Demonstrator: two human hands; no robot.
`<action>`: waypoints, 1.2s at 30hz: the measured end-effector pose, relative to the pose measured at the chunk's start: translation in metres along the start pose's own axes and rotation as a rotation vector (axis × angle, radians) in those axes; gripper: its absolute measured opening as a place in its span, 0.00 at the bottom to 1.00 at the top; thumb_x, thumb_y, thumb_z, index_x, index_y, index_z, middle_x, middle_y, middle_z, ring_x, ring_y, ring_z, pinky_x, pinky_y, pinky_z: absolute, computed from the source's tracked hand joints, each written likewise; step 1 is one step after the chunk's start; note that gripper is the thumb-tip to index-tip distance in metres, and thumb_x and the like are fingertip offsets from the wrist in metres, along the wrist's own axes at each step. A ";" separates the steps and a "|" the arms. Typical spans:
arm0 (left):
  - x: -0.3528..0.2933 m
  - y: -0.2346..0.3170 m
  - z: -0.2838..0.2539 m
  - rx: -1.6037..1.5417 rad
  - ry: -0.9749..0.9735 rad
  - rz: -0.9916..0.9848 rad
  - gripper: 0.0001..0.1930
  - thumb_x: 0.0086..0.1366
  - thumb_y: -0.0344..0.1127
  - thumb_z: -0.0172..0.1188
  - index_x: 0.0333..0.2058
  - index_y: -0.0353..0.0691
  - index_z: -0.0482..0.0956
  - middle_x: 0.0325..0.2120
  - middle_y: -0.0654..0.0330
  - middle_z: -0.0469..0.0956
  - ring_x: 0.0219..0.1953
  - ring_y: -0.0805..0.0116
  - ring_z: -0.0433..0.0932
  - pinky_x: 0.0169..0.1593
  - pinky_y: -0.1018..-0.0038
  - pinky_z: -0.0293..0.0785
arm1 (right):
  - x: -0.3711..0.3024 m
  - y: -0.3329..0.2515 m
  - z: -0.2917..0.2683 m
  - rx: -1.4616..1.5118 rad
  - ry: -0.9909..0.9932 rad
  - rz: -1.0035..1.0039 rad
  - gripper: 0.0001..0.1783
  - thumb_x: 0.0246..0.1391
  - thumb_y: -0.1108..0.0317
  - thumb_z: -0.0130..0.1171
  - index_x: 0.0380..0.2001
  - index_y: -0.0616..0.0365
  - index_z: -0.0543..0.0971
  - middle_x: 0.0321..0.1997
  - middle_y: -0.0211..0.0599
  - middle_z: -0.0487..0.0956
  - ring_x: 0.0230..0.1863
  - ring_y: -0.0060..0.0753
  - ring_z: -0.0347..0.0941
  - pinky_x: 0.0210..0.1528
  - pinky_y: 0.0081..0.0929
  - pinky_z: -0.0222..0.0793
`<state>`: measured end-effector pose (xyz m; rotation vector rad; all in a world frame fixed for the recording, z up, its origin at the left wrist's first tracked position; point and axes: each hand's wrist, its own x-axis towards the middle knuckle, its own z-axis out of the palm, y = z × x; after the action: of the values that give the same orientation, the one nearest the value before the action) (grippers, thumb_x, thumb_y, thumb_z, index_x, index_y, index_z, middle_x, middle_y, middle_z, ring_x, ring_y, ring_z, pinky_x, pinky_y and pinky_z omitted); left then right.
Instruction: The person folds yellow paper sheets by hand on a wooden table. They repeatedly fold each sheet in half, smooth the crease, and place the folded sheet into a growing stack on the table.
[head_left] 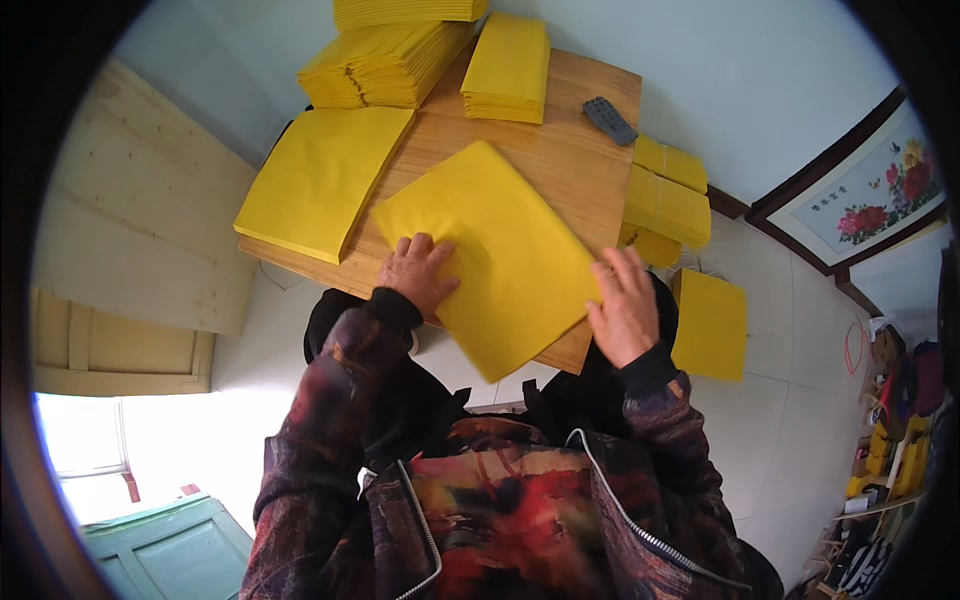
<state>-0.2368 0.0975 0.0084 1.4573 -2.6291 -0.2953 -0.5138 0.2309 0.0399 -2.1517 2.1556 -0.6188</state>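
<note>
A folded-looking yellow sheet of paper (pixel 510 255) lies aslant on the wooden table (pixel 570 95), one corner reaching past the near edge. My left hand (pixel 415 270) rests on the sheet's left side, palm down, thumb and fingers apart. At the right edge of the sheet is my right hand (pixel 625 305), its fingers stretched out and slightly blurred. Whether its fingertips touch the paper is hard to see. On the table's left lies a flat stack of yellow paper (pixel 320 180). Neither hand grips anything.
Tied yellow bundles (pixel 380 65) and a smaller yellow stack (pixel 507 65) stand at the back. A dark remote control (pixel 610 120) lies far right. More yellow bundles (pixel 670 205) sit beside the table, with another stack (pixel 710 325) lower down. A framed flower picture (pixel 870 195) is at right.
</note>
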 end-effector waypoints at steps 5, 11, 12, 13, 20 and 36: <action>-0.036 0.054 0.008 -0.054 0.014 -0.094 0.26 0.55 0.46 0.64 0.51 0.42 0.71 0.39 0.51 0.70 0.45 0.49 0.70 0.47 0.59 0.70 | 0.013 0.026 -0.008 -0.024 0.190 0.010 0.24 0.45 0.74 0.63 0.48 0.62 0.72 0.62 0.44 0.65 0.65 0.54 0.56 0.64 0.44 0.56; -0.054 0.052 0.005 -0.141 0.170 0.041 0.21 0.54 0.43 0.65 0.46 0.43 0.75 0.43 0.55 0.71 0.47 0.54 0.70 0.48 0.60 0.68 | 0.010 0.009 0.004 0.144 0.082 -0.069 0.23 0.44 0.74 0.64 0.47 0.62 0.73 0.60 0.46 0.67 0.64 0.55 0.59 0.64 0.43 0.58; -0.052 0.044 0.003 -0.143 0.179 0.031 0.22 0.53 0.42 0.66 0.46 0.44 0.75 0.46 0.56 0.71 0.49 0.54 0.69 0.51 0.59 0.65 | 0.013 0.007 0.006 0.145 0.063 -0.090 0.23 0.44 0.74 0.64 0.47 0.63 0.73 0.60 0.47 0.67 0.64 0.55 0.59 0.63 0.43 0.58; -0.049 0.037 0.002 -0.119 0.214 0.020 0.22 0.52 0.40 0.67 0.46 0.45 0.76 0.50 0.56 0.70 0.53 0.53 0.67 0.53 0.58 0.64 | 0.018 0.006 0.009 0.146 0.044 -0.111 0.23 0.44 0.73 0.64 0.47 0.63 0.73 0.60 0.48 0.67 0.64 0.55 0.59 0.63 0.43 0.58; -0.025 0.009 0.009 0.001 0.082 -0.028 0.29 0.56 0.47 0.63 0.56 0.48 0.69 0.62 0.52 0.59 0.65 0.49 0.56 0.63 0.55 0.55 | 0.086 0.004 0.039 0.099 -0.091 -0.255 0.26 0.51 0.62 0.62 0.52 0.62 0.71 0.63 0.45 0.64 0.66 0.51 0.56 0.65 0.43 0.54; 0.056 -0.003 0.022 -0.051 0.036 -0.120 0.30 0.65 0.48 0.50 0.65 0.49 0.58 0.68 0.58 0.53 0.69 0.57 0.50 0.69 0.55 0.45 | 0.127 -0.029 0.096 0.062 -0.249 -0.195 0.38 0.56 0.49 0.55 0.63 0.61 0.61 0.71 0.41 0.55 0.72 0.43 0.46 0.70 0.47 0.43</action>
<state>-0.2685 0.0508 -0.0135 1.5910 -2.4918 -0.3416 -0.4623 0.0851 -0.0081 -2.2837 1.7953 -0.3941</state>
